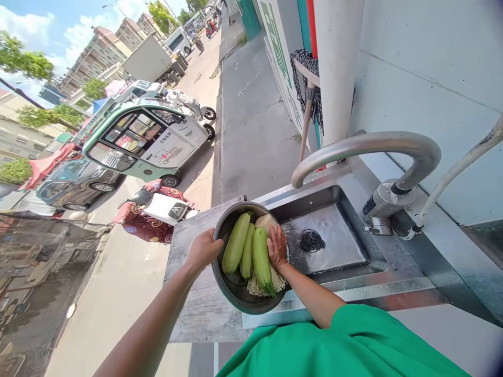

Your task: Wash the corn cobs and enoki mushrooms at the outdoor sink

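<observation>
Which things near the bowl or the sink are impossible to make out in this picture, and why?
In the head view:
Pale item: partly under the right hand; its kind is unclear.
Pale strands: partly covered by a long green vegetable.
Left hand: fingers mostly hidden by the hand itself.
Hose: far end cut off by the right edge.

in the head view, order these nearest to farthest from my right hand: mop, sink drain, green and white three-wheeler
1. Sink drain: just to the right of your right hand
2. Mop: beyond the sink
3. Green and white three-wheeler: farther off, upper left
</observation>
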The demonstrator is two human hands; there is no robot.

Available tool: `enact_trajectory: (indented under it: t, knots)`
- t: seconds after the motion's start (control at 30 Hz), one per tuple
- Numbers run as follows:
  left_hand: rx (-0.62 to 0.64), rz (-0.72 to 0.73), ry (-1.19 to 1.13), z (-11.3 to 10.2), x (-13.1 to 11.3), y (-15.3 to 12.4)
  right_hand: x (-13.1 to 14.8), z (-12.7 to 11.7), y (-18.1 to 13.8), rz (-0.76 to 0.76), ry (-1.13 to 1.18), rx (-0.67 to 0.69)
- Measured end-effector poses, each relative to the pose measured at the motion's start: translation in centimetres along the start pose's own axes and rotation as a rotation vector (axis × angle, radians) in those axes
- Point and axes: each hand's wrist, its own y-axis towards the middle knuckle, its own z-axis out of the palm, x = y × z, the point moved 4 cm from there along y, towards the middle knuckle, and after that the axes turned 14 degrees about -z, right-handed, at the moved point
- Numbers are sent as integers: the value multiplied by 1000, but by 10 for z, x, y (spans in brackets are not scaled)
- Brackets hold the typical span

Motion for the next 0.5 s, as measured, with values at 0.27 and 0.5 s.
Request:
enact_trajectory:
  t: [0.27, 0.5]
  knots:
    - [2, -25, 39, -1, -3, -2, 2, -2, 0, 5, 12, -11]
    - [9, -13, 61, -2, -7, -3, -1, 1, -1, 15, 4, 21]
